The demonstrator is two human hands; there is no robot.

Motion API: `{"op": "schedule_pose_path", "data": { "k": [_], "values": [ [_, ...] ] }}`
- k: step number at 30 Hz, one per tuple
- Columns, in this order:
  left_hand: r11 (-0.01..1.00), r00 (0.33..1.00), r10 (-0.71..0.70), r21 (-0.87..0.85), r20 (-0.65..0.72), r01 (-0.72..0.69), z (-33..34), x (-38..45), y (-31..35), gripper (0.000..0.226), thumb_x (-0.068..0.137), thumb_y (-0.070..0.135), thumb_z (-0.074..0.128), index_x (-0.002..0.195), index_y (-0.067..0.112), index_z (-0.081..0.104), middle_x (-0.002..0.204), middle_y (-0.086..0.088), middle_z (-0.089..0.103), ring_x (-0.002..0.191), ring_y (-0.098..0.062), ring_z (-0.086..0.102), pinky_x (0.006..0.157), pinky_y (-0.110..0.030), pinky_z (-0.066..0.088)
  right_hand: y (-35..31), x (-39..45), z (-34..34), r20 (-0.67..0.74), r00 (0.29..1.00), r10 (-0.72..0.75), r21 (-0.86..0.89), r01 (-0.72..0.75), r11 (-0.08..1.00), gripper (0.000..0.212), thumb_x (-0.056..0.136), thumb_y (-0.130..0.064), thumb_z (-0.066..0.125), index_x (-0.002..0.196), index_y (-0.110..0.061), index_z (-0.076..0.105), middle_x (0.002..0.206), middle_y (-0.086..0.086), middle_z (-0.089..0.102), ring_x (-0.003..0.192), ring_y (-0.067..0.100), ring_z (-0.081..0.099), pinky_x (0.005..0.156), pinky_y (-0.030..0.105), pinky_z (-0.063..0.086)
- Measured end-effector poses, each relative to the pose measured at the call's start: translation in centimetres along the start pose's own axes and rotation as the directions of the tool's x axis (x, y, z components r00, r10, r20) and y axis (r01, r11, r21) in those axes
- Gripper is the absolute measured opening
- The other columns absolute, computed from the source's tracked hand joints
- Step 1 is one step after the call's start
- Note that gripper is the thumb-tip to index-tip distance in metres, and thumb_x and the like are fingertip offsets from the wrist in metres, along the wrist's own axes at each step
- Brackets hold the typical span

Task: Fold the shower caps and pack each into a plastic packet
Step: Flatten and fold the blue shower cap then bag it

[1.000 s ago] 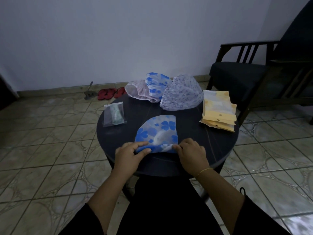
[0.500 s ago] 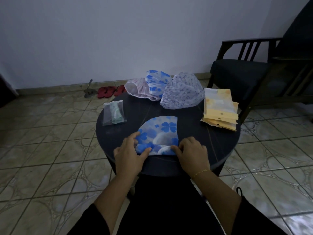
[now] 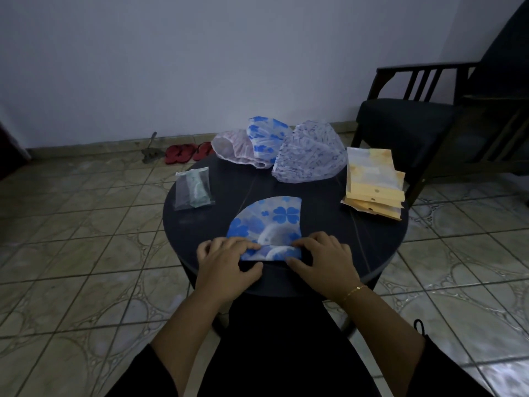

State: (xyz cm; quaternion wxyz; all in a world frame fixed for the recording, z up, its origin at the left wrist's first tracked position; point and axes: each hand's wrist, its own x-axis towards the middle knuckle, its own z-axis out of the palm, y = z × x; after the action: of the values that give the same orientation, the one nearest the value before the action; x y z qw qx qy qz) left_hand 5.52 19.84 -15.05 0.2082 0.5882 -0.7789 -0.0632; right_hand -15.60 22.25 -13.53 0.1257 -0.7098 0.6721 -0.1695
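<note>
A blue-flowered shower cap [image 3: 269, 222], folded to a fan shape, lies at the near side of the round dark table [image 3: 372, 242]. My left hand [image 3: 226, 262] pinches the left end of its near edge, which is rolled over. My right hand [image 3: 323, 259] pinches the right end of the same edge. Three loose caps sit at the table's far side: a pink one [image 3: 232, 147], a blue-flowered one [image 3: 266, 136] and a pale patterned one [image 3: 310, 154]. A stack of yellow plastic packets [image 3: 372, 181] lies at the right. A clear packet holding a folded green cap [image 3: 194, 189] lies at the left.
A dark wooden armchair [image 3: 429, 121] stands close behind the table on the right. Red sandals [image 3: 189, 151] and a small floor tool [image 3: 150, 151] lie by the far wall. Tiled floor surrounds the table.
Both hands have rolled the cap's near edge over away from me, making a folded band along the front. The head view has dropped slightly.
</note>
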Motion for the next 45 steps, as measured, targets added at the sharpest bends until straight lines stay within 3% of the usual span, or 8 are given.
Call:
{"op": "schedule_pose_path", "data": {
  "k": [8,13,20,26,30,33,40,45],
  "values": [
    [0.955,0.987,-0.143,-0.273,-0.069,0.12,-0.4,0.3,-0.2,0.027,0.082,0.051,0.064,0.107,0.039,0.062,0.097,0.025,0.056,0.106,-0.007,0.049,0.091,-0.019,0.017,-0.2,0.0,-0.1,-0.016,0.998,0.054,0.038,-0.053,0.998,0.037,0.094,-0.051,0.041,0.12,-0.031,0.058,0.12,-0.009,0.049,0.111,0.01,0.045,0.092,0.029,0.03],
    [0.851,0.948,-0.312,-0.46,-0.057,0.253,0.0,0.5,-0.2,0.046,0.073,0.054,0.071,0.113,0.036,0.058,0.093,0.021,0.055,0.112,-0.023,0.052,0.091,-0.035,0.046,-0.4,0.2,-0.3,-0.025,0.994,0.104,0.086,-0.101,0.991,0.036,0.096,-0.048,0.039,0.108,-0.024,0.063,0.116,-0.007,0.052,0.106,0.011,0.046,0.091,0.029,0.031],
    [0.837,0.898,-0.42,-0.439,-0.131,0.327,0.4,0.9,0.7,0.071,0.07,0.057,0.072,0.13,0.028,0.047,0.099,0.008,0.058,0.101,-0.022,0.054,0.085,-0.032,0.041,-0.6,1.0,0.1,-0.06,0.975,0.215,0.144,-0.205,0.968,0.037,0.091,-0.052,0.048,0.086,-0.021,0.068,0.109,-0.008,0.056,0.098,0.01,0.053,0.089,0.033,0.034],
    [0.929,0.918,-0.343,-0.22,-0.199,0.299,0.3,1.0,1.4,0.084,0.075,0.054,0.071,0.143,0.023,0.034,0.137,-0.005,0.033,0.118,-0.024,0.044,0.095,-0.039,0.036,-1.1,1.3,0.2,-0.139,0.949,0.283,0.155,-0.261,0.953,0.026,0.088,-0.045,0.058,0.073,-0.027,0.046,0.087,-0.007,0.049,0.08,0.011,0.051,0.086,0.034,0.042],
    [0.994,0.939,0.084,0.096,-0.335,-0.054,1.2,1.0,1.4,0.049,0.078,0.029,0.071,0.124,0.028,0.055,0.127,-0.004,0.047,0.11,-0.023,0.042,0.085,-0.043,0.04,-0.9,1.0,0.5,-0.17,0.966,0.193,0.114,-0.175,0.978,0.015,0.092,-0.042,0.053,0.103,-0.033,0.053,0.1,-0.008,0.052,0.093,0.012,0.053,0.088,0.034,0.04],
    [0.95,0.932,0.296,0.166,-0.208,-0.264,1.4,1.5,1.5,0.032,0.081,0.025,0.045,0.102,0.035,0.067,0.103,0.008,0.064,0.094,-0.019,0.056,0.078,-0.03,0.03,-0.7,1.1,0.6,-0.12,0.978,0.172,0.07,-0.164,0.984,0.023,0.095,-0.042,0.046,0.115,-0.037,0.057,0.111,-0.006,0.051,0.103,0.014,0.052,0.092,0.035,0.037],
    [0.977,0.981,0.19,0.093,0.042,-0.193,0.4,0.9,1.7,0.06,0.077,0.06,0.022,0.126,0.042,0.052,0.127,0.023,0.051,0.117,-0.006,0.043,0.085,-0.025,0.014,-0.7,1.5,0.3,-0.029,0.985,0.173,0.036,-0.172,0.984,0.029,0.096,-0.042,0.039,0.119,-0.035,0.056,0.118,-0.004,0.049,0.108,0.014,0.049,0.094,0.037,0.034],
    [0.969,0.974,0.174,0.152,0.144,-0.195,-1.4,2.5,2.3,0.035,0.096,0.05,0.039,0.127,0.038,0.05,0.129,0.017,0.055,0.113,-0.008,0.047,0.091,-0.03,0.02,-0.2,1.7,-1.6,0.214,0.966,0.145,0.087,-0.167,0.982,0.04,0.087,-0.05,0.054,0.125,-0.035,0.052,0.126,-0.005,0.041,0.119,0.014,0.044,0.103,0.037,0.029]
  ]
}}
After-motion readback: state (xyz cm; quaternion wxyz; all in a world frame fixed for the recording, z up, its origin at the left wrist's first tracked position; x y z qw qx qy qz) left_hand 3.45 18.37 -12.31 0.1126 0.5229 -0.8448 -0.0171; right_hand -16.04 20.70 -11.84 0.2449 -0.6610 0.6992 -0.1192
